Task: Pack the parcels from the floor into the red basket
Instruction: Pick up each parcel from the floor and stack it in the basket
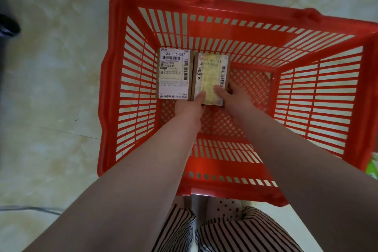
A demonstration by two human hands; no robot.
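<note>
The red basket [204,0] held two parcels side by side; left hand [189,106] and right hand [235,94] gripped the right parcel [212,75], touching the left parcel [173,75].

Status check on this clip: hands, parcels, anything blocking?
Both hands, left hand and right hand, holding second parcel inside red basket. First parcel flat beside it, touching. Nothing in the way.
</note>
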